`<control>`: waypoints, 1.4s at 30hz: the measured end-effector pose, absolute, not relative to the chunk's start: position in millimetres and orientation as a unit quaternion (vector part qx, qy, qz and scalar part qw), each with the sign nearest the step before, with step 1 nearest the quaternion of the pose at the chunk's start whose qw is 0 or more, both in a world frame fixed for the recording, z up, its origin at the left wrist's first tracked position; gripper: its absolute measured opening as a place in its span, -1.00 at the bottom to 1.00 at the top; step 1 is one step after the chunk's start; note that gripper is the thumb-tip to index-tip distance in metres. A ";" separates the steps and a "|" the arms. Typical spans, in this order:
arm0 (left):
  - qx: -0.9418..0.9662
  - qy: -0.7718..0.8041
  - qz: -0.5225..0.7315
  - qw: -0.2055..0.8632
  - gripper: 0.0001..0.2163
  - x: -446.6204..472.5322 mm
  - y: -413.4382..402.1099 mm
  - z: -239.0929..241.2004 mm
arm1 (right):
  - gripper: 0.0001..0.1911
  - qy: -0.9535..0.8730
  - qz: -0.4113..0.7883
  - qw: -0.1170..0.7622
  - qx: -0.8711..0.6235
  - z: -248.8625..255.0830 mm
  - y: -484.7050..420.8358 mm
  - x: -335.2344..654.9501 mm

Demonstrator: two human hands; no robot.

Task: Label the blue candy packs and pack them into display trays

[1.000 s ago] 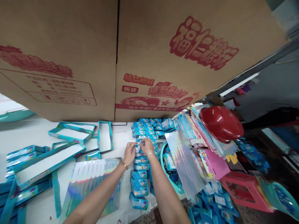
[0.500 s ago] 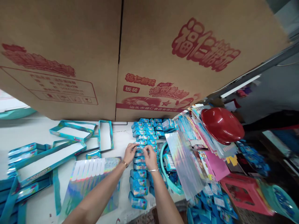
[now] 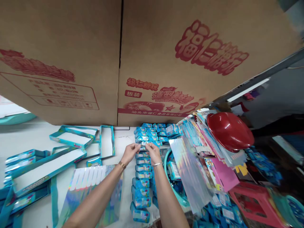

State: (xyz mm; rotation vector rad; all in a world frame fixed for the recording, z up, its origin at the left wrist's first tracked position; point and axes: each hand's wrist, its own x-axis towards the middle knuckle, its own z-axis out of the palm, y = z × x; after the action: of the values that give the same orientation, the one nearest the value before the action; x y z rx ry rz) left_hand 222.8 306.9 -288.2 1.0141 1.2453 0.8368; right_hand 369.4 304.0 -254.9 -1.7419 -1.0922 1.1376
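Observation:
My left hand (image 3: pixel 129 153) and my right hand (image 3: pixel 153 151) meet over a row of small blue packets (image 3: pixel 142 180) on the white table (image 3: pixel 30 134). Both pinch one small blue packet (image 3: pixel 142 146) between their fingertips, the left hand at its left end and the right hand at its right end. More blue packets (image 3: pixel 152 132) are stacked just beyond the hands, against the cardboard box. A shiny holographic sheet (image 3: pixel 91 183) lies under my left forearm.
Two big cardboard boxes (image 3: pixel 147 53) with red print wall off the back. Open blue trays (image 3: pixel 71 136) lie at the left. A teal basin (image 3: pixel 174 180), holographic sheets (image 3: pixel 190 167), printed cards, a red bowl (image 3: pixel 229 130) and a red stool (image 3: pixel 256 202) crowd the right.
Both hands have stayed at the packet row, shifting slightly. My right hand drew back toward me half a second ago and has moved up again, pinching a packet together with the left.

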 end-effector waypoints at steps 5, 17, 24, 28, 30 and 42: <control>0.539 0.646 0.324 0.432 -0.63 223.1 342.6 -296.7 | -0.80 -0.467 0.295 0.354 -0.755 -277.0 343.0 351.1; 0.637 0.706 0.136 0.277 -0.64 239.5 366.7 -319.3 | -0.79 -0.495 0.147 0.216 -0.829 -313.6 361.3 347.8; 0.565 0.719 0.211 0.346 -0.71 241.7 369.4 -328.1 | -0.80 -0.511 0.138 0.182 -0.829 -314.9 364.0 348.2; 0.506 0.724 0.244 0.401 -0.72 240.2 370.2 -342.6 | -0.82 -0.508 0.153 0.183 -0.828 -312.2 362.9 350.1; 0.486 0.727 0.245 0.418 -0.69 239.7 369.6 -352.0 | -0.85 -0.500 0.149 0.196 -0.830 -312.9 361.5 349.7; 0.431 0.738 0.273 0.443 -0.77 191.7 330.6 -339.9 | -0.77 -0.517 0.161 0.288 -0.789 -291.0 347.6 367.6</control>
State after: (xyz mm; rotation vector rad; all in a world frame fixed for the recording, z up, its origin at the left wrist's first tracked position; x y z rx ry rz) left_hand 191.7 330.6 -339.9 1.0689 1.8296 0.6774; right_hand 367.6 347.6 -291.0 -2.1077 -1.3808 0.4306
